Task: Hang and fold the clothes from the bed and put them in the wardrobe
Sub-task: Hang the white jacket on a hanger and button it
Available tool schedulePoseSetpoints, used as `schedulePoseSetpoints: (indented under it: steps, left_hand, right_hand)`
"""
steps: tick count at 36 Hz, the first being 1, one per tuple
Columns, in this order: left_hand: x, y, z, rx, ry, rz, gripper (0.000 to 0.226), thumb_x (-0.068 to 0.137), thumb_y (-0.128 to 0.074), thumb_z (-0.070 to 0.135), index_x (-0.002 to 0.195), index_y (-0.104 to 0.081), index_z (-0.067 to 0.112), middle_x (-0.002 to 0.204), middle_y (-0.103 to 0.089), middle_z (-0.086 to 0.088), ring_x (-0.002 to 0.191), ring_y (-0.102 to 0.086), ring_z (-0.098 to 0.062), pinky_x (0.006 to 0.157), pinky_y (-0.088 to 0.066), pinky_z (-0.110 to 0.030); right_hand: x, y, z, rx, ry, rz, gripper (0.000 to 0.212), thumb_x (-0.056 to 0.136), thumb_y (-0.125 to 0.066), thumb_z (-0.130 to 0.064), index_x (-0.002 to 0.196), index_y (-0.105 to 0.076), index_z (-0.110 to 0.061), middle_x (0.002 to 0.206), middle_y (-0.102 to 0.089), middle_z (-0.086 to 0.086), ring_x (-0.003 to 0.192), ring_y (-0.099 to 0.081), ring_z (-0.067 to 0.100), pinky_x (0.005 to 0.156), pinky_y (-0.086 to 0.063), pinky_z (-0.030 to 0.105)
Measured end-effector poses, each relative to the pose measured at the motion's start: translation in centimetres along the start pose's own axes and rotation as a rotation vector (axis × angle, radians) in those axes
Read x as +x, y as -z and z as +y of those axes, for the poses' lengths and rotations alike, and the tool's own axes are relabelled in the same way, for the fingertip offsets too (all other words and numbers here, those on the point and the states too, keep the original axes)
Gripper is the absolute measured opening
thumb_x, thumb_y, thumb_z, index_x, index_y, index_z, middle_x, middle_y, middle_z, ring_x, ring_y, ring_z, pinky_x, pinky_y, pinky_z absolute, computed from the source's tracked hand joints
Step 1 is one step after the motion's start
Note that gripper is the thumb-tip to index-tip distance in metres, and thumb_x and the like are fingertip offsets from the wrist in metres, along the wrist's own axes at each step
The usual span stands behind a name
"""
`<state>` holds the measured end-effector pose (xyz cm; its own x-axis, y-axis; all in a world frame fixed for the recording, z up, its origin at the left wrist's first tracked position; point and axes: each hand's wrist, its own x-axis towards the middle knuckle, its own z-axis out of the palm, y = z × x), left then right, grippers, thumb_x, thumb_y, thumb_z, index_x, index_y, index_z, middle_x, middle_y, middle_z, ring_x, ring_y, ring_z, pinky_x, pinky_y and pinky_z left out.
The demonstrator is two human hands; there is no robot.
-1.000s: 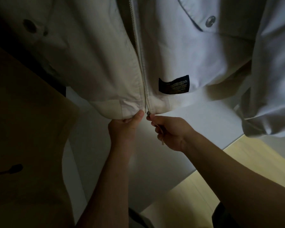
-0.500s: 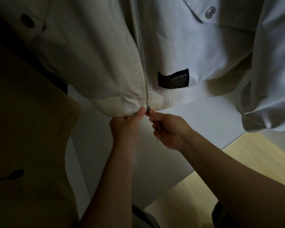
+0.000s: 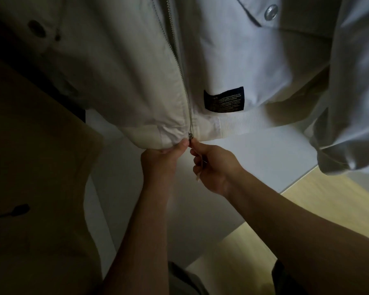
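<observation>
A white zip jacket hangs in front of me and fills the top of the view, with a dark label near its ribbed hem. Its metal zipper runs down the middle to the hem. My left hand grips the hem just left of the zipper's bottom end. My right hand pinches the zipper slider at the hem from below. A sleeve of the jacket hangs at the right.
A tan garment hangs close by on the left, in shadow. Behind the hands is a white wardrobe panel. Light wooden floor shows at the lower right.
The hem and both hands have risen slightly in the view. The grips on the hem and slider are unchanged.
</observation>
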<state>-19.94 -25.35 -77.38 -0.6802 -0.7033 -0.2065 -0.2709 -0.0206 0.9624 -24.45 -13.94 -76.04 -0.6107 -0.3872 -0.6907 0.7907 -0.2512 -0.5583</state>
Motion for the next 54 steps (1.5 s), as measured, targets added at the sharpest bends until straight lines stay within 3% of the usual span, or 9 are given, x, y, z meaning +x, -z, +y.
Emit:
schedulePoseSetpoints:
  steps: [18, 22, 24, 27, 31, 38, 42, 50, 54]
  left_hand:
    - [0.5, 0.6, -0.3, 0.318, -0.080, 0.073, 0.051, 0.079, -0.079, 0.047, 0.064, -0.068, 0.000, 0.059, -0.067, -0.010, 0.051, -0.062, -0.012, 0.054, -0.050, -0.030]
    - [0.4, 0.5, -0.2, 0.380, -0.092, 0.076, 0.052, 0.079, -0.080, 0.044, 0.068, -0.067, -0.005, 0.063, -0.067, -0.012, 0.049, -0.059, -0.010, 0.052, -0.050, -0.028]
    - [0.4, 0.6, -0.1, 0.372, -0.116, 0.076, 0.049, 0.079, -0.081, 0.040, 0.071, -0.068, -0.006, 0.066, -0.068, -0.014, 0.049, -0.058, -0.010, 0.048, -0.046, -0.021]
    - [0.5, 0.6, -0.1, 0.358, -0.129, 0.063, 0.044, 0.079, -0.083, 0.036, 0.074, -0.069, -0.006, 0.073, -0.071, -0.017, 0.067, -0.067, -0.024, 0.060, -0.052, -0.036]
    - [0.6, 0.8, -0.1, 0.392, -0.147, 0.032, 0.033, 0.080, -0.081, 0.036, 0.077, -0.073, 0.004, 0.072, -0.072, -0.005, 0.068, -0.069, -0.014, 0.061, -0.051, -0.026]
    - [0.8, 0.7, -0.6, 0.416, -0.141, 0.035, 0.043, 0.085, -0.076, 0.040, 0.072, -0.068, -0.001, 0.067, -0.068, -0.008, 0.067, -0.067, -0.022, 0.061, -0.046, -0.029]
    - [1.2, 0.7, -1.0, 0.371, -0.148, 0.046, 0.036, 0.087, -0.074, 0.038, 0.078, -0.070, 0.003, 0.067, -0.066, 0.001, 0.066, -0.064, -0.014, 0.054, -0.041, -0.017]
    - [1.7, 1.1, -1.4, 0.441, -0.164, 0.074, 0.045, 0.087, -0.074, 0.035, 0.054, -0.055, 0.011, 0.051, -0.052, 0.006, 0.045, -0.048, -0.001, 0.044, -0.030, -0.011]
    - [1.6, 0.9, -1.8, 0.390, -0.157, 0.092, 0.037, 0.087, -0.074, 0.036, 0.061, -0.058, 0.016, 0.064, -0.062, 0.002, 0.062, -0.060, -0.010, 0.059, -0.039, -0.022]
  right_hand:
    - [0.0, -0.5, 0.7, 0.016, 0.033, 0.009, 0.031, 0.090, -0.074, -0.020, 0.114, -0.071, -0.001, 0.080, -0.060, -0.002, 0.065, -0.046, 0.009, 0.058, -0.041, 0.024]
    - [0.0, -0.5, 0.6, -0.011, 0.068, 0.066, 0.019, 0.088, -0.076, -0.018, 0.100, -0.074, -0.004, 0.079, -0.062, -0.001, 0.064, -0.047, 0.010, 0.060, -0.043, 0.024]
    - [0.0, -0.5, 0.5, -0.065, 0.115, 0.088, 0.016, 0.086, -0.078, -0.020, 0.095, -0.074, -0.007, 0.080, -0.064, -0.002, 0.064, -0.048, 0.010, 0.060, -0.044, 0.023]
    - [0.1, -0.4, 0.2, -0.200, 0.231, 0.103, 0.019, 0.085, -0.078, -0.023, 0.098, -0.078, -0.009, 0.072, -0.066, -0.009, 0.061, -0.053, 0.004, 0.060, -0.042, 0.017]
    - [0.4, 0.0, -0.2, -0.368, 0.363, 0.082, 0.011, 0.088, -0.077, -0.021, 0.087, -0.078, -0.010, 0.055, -0.063, -0.018, 0.046, -0.054, -0.008, 0.047, -0.039, 0.007]
    - [0.6, 0.2, -0.4, -0.902, 0.592, 0.108, 0.021, 0.097, -0.064, -0.032, 0.085, -0.077, -0.021, 0.070, -0.067, -0.017, 0.060, -0.059, -0.009, 0.054, -0.042, 0.007]
    - [0.4, -0.4, -0.6, -0.987, 0.522, 0.057, 0.030, 0.100, -0.051, -0.032, 0.074, -0.064, -0.025, 0.052, -0.058, -0.020, 0.046, -0.051, -0.005, 0.046, -0.035, 0.008]
    - [-1.8, -3.0, -3.1, -0.476, 0.333, -0.213, 0.035, 0.095, -0.049, -0.018, 0.062, -0.040, -0.023, 0.050, -0.032, -0.007, 0.045, -0.023, 0.012, 0.041, -0.020, 0.023]
    - [-2.1, -3.9, -3.4, -0.356, 0.379, -0.238, 0.035, 0.097, -0.051, -0.020, 0.064, -0.040, -0.023, 0.050, -0.030, -0.006, 0.045, -0.021, 0.012, 0.042, -0.018, 0.024]
